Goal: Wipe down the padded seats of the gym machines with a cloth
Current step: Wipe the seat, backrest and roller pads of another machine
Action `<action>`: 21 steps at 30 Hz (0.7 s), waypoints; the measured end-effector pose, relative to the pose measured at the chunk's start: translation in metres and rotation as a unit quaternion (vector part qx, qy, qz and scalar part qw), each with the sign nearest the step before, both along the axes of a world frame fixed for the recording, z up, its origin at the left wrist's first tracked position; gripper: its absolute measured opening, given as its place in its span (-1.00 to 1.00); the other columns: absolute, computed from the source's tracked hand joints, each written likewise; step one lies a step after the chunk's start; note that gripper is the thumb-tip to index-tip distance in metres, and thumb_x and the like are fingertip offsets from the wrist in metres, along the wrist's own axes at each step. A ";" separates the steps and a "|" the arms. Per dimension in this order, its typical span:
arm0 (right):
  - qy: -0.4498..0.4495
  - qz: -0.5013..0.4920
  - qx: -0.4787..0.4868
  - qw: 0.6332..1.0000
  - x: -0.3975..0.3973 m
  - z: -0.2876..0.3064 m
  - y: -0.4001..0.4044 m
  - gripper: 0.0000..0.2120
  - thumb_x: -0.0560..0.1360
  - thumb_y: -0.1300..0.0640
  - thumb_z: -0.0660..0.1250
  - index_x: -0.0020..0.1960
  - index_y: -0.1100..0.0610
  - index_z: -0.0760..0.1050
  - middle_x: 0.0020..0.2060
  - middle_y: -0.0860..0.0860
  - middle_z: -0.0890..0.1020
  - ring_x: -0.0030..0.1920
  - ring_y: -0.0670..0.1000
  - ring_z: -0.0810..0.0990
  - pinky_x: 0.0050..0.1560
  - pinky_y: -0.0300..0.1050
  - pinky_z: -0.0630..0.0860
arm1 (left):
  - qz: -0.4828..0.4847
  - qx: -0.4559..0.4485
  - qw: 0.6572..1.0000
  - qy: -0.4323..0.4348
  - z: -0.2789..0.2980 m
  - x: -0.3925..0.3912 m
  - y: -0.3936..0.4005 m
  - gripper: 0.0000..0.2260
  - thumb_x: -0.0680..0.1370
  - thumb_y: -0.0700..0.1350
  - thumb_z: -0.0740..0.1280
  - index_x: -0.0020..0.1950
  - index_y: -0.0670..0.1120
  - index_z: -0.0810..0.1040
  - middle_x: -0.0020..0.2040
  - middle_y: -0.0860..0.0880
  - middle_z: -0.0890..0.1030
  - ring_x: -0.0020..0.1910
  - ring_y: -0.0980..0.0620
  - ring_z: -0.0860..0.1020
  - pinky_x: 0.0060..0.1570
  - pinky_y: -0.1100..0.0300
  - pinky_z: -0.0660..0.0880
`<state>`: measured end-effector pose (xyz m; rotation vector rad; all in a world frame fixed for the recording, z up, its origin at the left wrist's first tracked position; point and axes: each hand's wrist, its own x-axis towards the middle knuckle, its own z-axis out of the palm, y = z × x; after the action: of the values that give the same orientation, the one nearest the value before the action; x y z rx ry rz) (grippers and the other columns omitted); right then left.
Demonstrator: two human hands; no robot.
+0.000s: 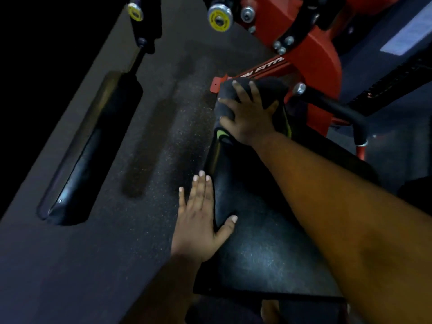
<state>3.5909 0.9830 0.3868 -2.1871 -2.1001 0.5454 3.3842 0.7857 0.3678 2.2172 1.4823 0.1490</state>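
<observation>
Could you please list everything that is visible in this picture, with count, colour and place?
padded seat: one, black, lower centre, running up toward the red frame
cloth: one, dark grey, on the far end of the seat
machine frame: one, red, top right
round caps: two, yellow, top edge
handle bar: one, black, right of the cloth
second pad: one, black, left
floor: dark speckled rubber
right hand: pressing on the cloth
left hand: flat on the seat's left edge

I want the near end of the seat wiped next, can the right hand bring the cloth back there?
Probably yes: the right hand presses the cloth at the seat's far end; the near padding lies bare.
</observation>
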 end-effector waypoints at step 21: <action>-0.036 0.196 0.070 0.977 -0.124 -0.002 -0.245 -0.46 0.49 -0.31 0.10 0.39 -0.16 0.49 0.52 -0.10 0.38 0.62 0.08 0.08 0.35 0.62 0.01 | 0.305 -0.078 0.905 -0.285 -0.002 -0.089 -0.105 -0.40 0.63 0.29 -0.05 0.64 0.16 -0.06 0.64 0.25 -0.10 0.60 0.35 -0.11 0.64 -0.11 -0.14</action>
<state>3.4667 0.7377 0.3853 -1.7502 -2.5395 0.3273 3.2956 0.6806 0.3661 1.3394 1.6927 0.7758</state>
